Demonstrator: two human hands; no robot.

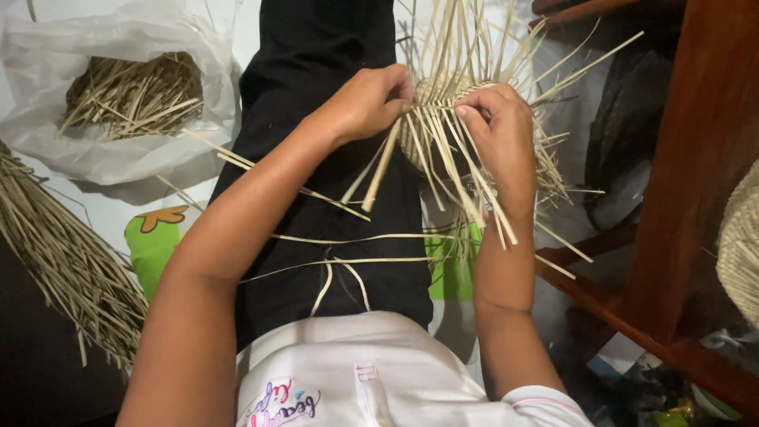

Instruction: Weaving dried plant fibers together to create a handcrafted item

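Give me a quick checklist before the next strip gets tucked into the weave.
1. Left hand pinching strips at the woven piece: ok.
2. Right hand bracing the piece's rim: ok.
3. Loose strips fanned apart, not knotted: cannot tell.
4. Piece resting steady over the black-trousered lap: ok.
5. Spare strips in the plastic bag: ok.
6. Bundle of strips on the floor within reach: cannot tell.

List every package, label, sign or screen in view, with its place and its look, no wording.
White plastic bag: upper left on the floor, crumpled, open, holding a heap of dry tan straw strips.
Printed design: on the white shirt at the bottom edge, small, pink and purple.
Green sheet with an orange shape: under the legs, left of the black trousers.
No signs or screens in view.
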